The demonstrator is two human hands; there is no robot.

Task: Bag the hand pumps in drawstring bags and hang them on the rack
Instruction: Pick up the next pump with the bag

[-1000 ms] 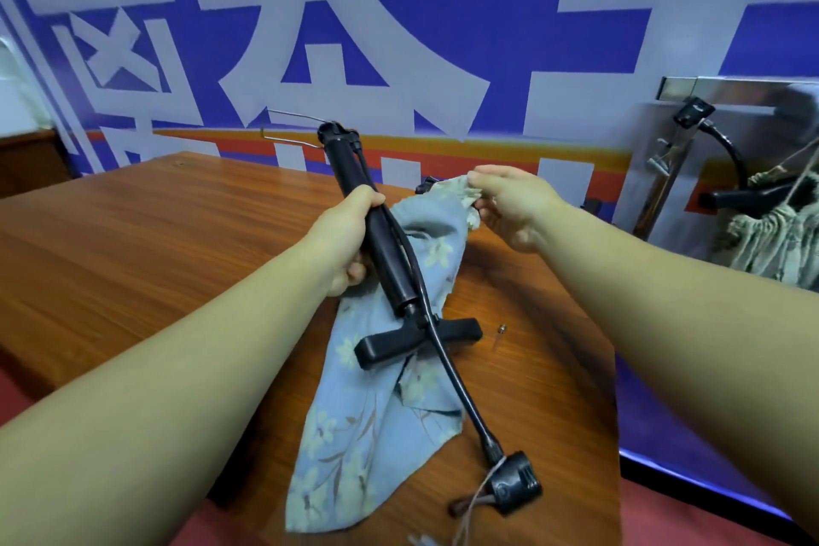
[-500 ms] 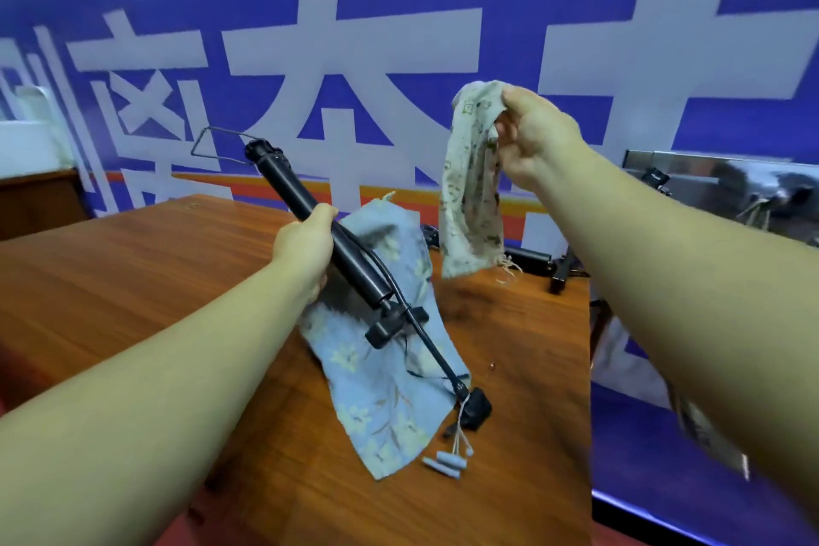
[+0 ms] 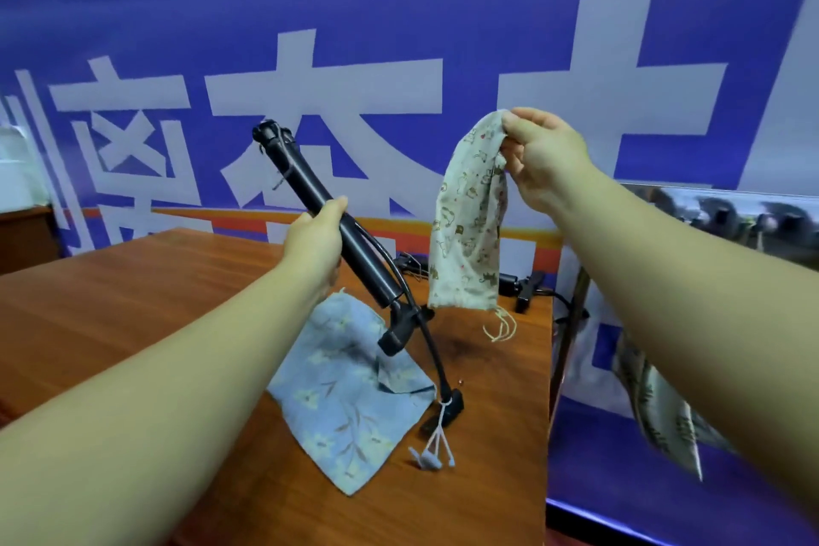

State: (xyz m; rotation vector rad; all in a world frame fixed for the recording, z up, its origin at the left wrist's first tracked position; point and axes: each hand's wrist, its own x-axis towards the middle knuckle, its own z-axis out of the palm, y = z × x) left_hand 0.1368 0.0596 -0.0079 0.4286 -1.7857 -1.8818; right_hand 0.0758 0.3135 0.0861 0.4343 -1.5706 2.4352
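The left grip (image 3: 317,246) is curling tight around the black hand pump (image 3: 296,175); the right grip (image 3: 547,155) is pinching the dangling cream drawstring bag (image 3: 467,231) above the surface (image 3: 133,301).

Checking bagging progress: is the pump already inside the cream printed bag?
No: the left hand grips the black pump in the open, and the cream bag hangs from the right hand, apart from it.
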